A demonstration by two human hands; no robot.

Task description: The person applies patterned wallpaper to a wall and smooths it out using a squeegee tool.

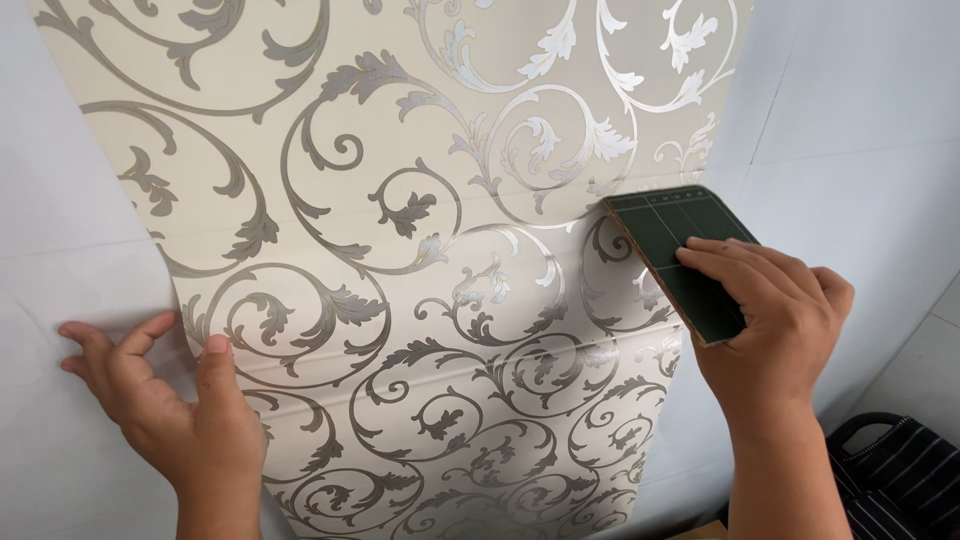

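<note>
Smoothing the wallpaper strip (400, 250) onto the white wall (850, 150).
My left hand (170, 400), fingers spread, pins the strip's left edge; my right hand (775, 310) grips the green scraper (670, 245) at its right edge — I'd judge firm outward strokes next.

A plain white wall (860, 150) forms the background on both sides of the frame, with faint straight seams running across its right portion. At the lower right corner, a black bag (900, 480) with thin pale stripes and a curved black handle sits low against a pale surface, well apart from the wall's upper area.
</note>
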